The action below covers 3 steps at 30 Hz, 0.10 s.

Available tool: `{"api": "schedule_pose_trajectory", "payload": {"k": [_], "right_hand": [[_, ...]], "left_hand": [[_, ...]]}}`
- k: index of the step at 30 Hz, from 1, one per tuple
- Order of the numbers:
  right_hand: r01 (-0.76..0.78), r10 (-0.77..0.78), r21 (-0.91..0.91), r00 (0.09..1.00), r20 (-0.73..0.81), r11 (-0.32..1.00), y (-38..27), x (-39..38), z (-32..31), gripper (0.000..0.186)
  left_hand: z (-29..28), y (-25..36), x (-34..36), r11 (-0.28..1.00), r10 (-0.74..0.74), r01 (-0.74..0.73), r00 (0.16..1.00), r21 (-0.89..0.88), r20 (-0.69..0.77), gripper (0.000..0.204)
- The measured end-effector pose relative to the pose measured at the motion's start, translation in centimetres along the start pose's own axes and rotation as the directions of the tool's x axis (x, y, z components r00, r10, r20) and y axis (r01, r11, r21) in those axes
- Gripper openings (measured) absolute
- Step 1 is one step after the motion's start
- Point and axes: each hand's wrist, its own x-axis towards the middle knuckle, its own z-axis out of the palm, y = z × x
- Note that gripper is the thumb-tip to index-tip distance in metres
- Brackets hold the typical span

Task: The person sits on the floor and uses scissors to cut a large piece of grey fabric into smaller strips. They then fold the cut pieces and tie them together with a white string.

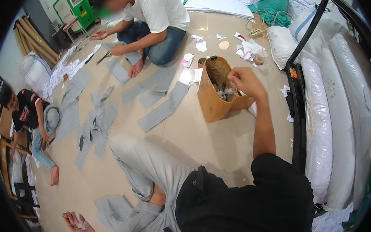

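My right hand [246, 82] is at the rim of a yellow-brown cut-open container [212, 107] standing on the floor. Its fingers are pinched together over the opening; a whitish bit shows just below them, too small to name. Some pale scraps lie inside the container. Down at the lower left, my left hand [77, 227] has its fingers curled around a small crumpled whitish, see-through wad [80, 222]. Beside that hand, a grey cloth piece [113, 210] lies on the floor by my bent leg.
Grey cut cloth pieces [163, 106] spread across the floor ahead. A co-worker in a white shirt [159, 12] squats there with scissors [104, 57]; another person [28, 111] sits far left. Wrapped rolls [318, 121] and a black metal frame [298, 122] line the right.
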Motion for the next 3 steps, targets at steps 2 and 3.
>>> {"api": "schedule_pose_trajectory", "payload": {"k": [2, 3], "right_hand": [[0.206, -0.186, 0.157, 0.974, -0.131, 0.966, -5.3, -3.6, -1.7, 0.015], [0.307, -0.263, 0.217, 0.942, -0.209, 0.927, -8.3, -5.1, -2.9, 0.014]], "left_hand": [[-1.7, 3.0, 0.8, 0.996, -0.086, 0.084, 0.992, 0.023, 0.094, 0.028], [-2.1, 2.6, 0.1, 0.996, -0.09, 0.089, 0.992, 0.014, 0.084, 0.028]]}}
